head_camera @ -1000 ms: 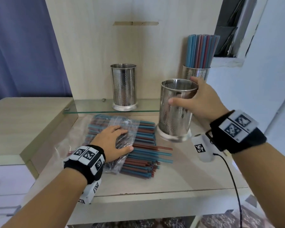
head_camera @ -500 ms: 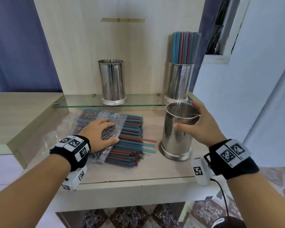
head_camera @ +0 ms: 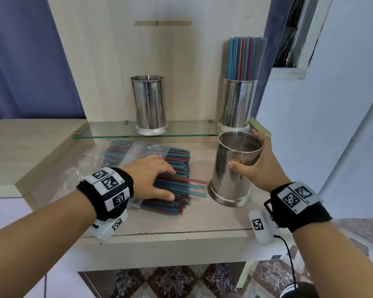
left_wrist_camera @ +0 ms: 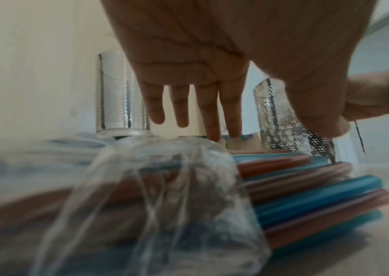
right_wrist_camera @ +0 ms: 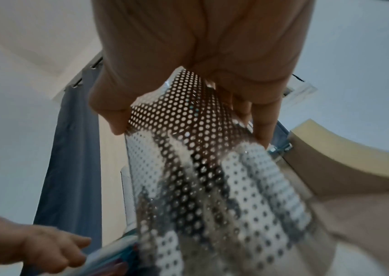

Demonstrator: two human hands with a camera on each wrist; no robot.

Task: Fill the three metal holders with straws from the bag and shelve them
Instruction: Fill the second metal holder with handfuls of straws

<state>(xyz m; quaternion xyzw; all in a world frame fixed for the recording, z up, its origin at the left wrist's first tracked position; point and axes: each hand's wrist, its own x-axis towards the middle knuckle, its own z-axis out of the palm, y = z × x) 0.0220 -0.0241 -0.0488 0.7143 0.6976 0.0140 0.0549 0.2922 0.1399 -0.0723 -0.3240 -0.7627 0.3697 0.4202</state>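
Your right hand point(head_camera: 265, 166) grips the empty holder point(head_camera: 233, 168) standing on the desk point(head_camera: 202, 224), while only your left-wrist view shows your left hand's point(head_camera: 149, 179) fingers point(left_wrist_camera: 212, 112) spread flat over the straws point(head_camera: 177, 186).

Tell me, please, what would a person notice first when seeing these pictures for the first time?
Probably the pile of blue and red straws, partly in a clear bag on the wooden counter, with the left hand resting on it. Next, the empty perforated metal holder gripped by the right hand on the counter. On the glass shelf behind, one holder stands empty and another is full of straws.
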